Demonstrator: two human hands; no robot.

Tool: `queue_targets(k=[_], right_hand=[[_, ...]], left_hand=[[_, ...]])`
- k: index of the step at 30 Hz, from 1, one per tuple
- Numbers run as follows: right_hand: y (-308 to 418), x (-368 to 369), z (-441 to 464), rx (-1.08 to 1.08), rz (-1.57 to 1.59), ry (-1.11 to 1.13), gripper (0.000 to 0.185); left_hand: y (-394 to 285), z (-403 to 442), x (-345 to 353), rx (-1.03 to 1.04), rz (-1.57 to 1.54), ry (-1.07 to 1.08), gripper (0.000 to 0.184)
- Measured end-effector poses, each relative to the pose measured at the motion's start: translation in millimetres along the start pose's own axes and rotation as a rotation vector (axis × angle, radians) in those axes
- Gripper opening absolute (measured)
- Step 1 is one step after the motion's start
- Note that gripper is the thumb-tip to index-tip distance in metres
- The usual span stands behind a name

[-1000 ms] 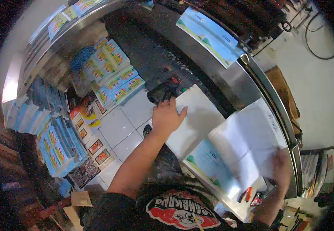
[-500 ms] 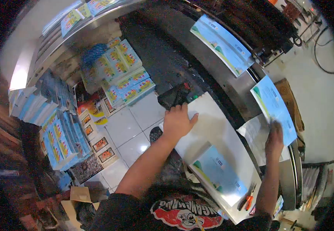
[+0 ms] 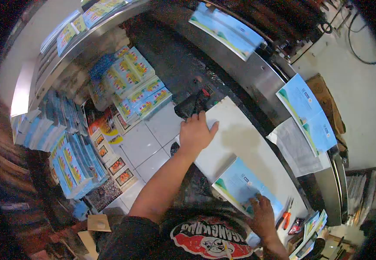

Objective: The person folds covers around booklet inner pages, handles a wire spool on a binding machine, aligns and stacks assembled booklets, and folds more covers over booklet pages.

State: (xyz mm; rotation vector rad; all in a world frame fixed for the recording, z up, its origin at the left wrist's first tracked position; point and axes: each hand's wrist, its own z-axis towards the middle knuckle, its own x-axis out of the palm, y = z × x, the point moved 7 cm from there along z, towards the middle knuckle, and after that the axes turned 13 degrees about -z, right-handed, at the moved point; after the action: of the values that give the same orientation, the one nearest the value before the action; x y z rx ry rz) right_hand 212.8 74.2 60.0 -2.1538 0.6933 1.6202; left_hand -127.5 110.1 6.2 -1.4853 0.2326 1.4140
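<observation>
My left hand (image 3: 196, 131) rests on the far left edge of a white tabletop (image 3: 231, 119), open, its thumb apart from the fingers. Just beyond its fingertips is a dark, box-like part (image 3: 192, 106). My right hand (image 3: 264, 214) lies on a stack of light-blue printed sheets (image 3: 235, 180) close to my body, its fingers stretched onto the top sheet. Pliers with orange handles (image 3: 286, 219) lie beside that stack. More blue printed sheets (image 3: 307, 112) sit on the curved metal machine rim to the right, partly over a whitish sheet (image 3: 294, 149).
Another blue printed piece (image 3: 227, 30) lies farther back on the metal rim (image 3: 261, 69). Stacks of printed booklets (image 3: 131, 73) stand on the tiled floor to the left, with more bundles (image 3: 73, 164) nearer. Upright papers (image 3: 363, 195) stand at the right.
My right hand has moved from the blue sheets on the machine rim down to the stack on the white tabletop. My left hand stays at the table edge. The view has shifted slightly.
</observation>
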Motion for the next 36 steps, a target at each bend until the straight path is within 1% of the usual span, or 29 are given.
queue_targets(k=[1,3,4,5,7,8,10,11,12,13,14,16,18,19,20,22,23,25,26,27,28,29,30,32,33,34,35,36], right_hand=[[-3,-6,-1,0.007,0.004,0.0,0.064],[-17,-9,-3,0.032,0.237,0.083,0.055],[-19,-23,0,0.026,0.239,0.072,0.048],[-27,-30,1,0.025,0.237,0.074,0.048],[-56,-35,3,0.224,0.299,0.203,0.037],[-64,-49,7,0.321,0.309,0.21,0.033],[-84,-76,12,0.284,0.169,0.03,0.028],[-94,-89,13,0.274,0.092,-0.059,0.026],[-115,-99,11,0.439,0.101,0.008,0.025],[-147,-108,3,0.534,0.024,-0.129,0.027],[-178,-116,-7,0.628,-0.053,-0.268,0.029],[-201,-184,-3,0.685,0.026,-0.46,0.034],[-263,-223,-18,0.605,-0.288,-0.917,0.038],[-221,-256,0,0.662,-0.268,-0.995,0.037],[-213,-274,18,0.5,-0.458,-1.157,0.038],[-239,-269,54,0.437,-0.581,-1.145,0.038],[-250,-249,76,0.397,-0.27,-1.181,0.038],[-238,-194,120,0.598,-0.578,-0.792,0.039],[-222,-165,134,0.486,-0.551,-0.753,0.041],[-219,-140,141,0.245,-0.284,-0.836,0.045],[-165,-140,140,0.173,-0.65,-0.799,0.044],[-150,-131,135,0.17,-0.525,-0.822,0.042],[-159,-104,130,0.235,-0.525,-0.713,0.037],[-157,-62,112,0.2,-0.336,-0.523,0.032],[-135,-54,98,0.22,-0.216,-0.372,0.034],[-111,-44,80,0.218,-0.141,-0.41,0.032],[-88,-33,65,0.107,-0.084,-0.307,0.048],[-66,-18,48,0.211,-0.025,-0.116,0.064]], left_hand=[[0,0,0,-0.014,0.004,0.01,0.057],[-1,0,0,0.004,-0.013,-0.004,0.057],[-1,0,-1,0.014,-0.028,-0.023,0.057],[-1,0,-1,0.012,-0.029,-0.023,0.057],[-2,0,-7,0.007,-0.059,-0.046,0.056],[-2,0,-9,0.002,-0.061,-0.046,0.056],[2,2,-1,-0.083,-0.074,0.137,0.066],[5,2,0,-0.088,-0.075,0.135,0.066],[3,1,-2,-0.034,-0.073,0.049,0.061],[1,1,-6,0.02,-0.072,-0.036,0.056],[1,0,-5,0.018,-0.071,-0.039,0.056],[3,0,-2,0.007,-0.057,-0.013,0.057],[2,1,-3,0.004,-0.059,-0.008,0.057],[1,1,-3,0.003,-0.061,-0.001,0.057],[1,2,-2,0.007,-0.059,0.0,0.057],[2,1,0,0.007,-0.043,-0.005,0.056],[2,1,1,0.008,-0.045,-0.007,0.056],[2,1,1,0.008,-0.025,-0.01,0.055],[2,1,-1,0.005,-0.029,-0.018,0.055],[2,1,-3,0.007,-0.045,-0.018,0.055],[2,1,-5,0.008,-0.059,-0.017,0.055],[3,0,-5,0.003,-0.058,-0.023,0.055],[3,-1,-5,0.012,-0.065,-0.031,0.054],[0,0,-7,0.03,-0.061,-0.041,0.054],[0,1,-5,0.012,-0.071,-0.007,0.054],[1,1,-4,-0.007,-0.08,0.029,0.054],[0,-1,-3,-0.005,-0.071,0.025,0.054],[-2,-2,-6,0.022,-0.071,-0.042,0.053]])
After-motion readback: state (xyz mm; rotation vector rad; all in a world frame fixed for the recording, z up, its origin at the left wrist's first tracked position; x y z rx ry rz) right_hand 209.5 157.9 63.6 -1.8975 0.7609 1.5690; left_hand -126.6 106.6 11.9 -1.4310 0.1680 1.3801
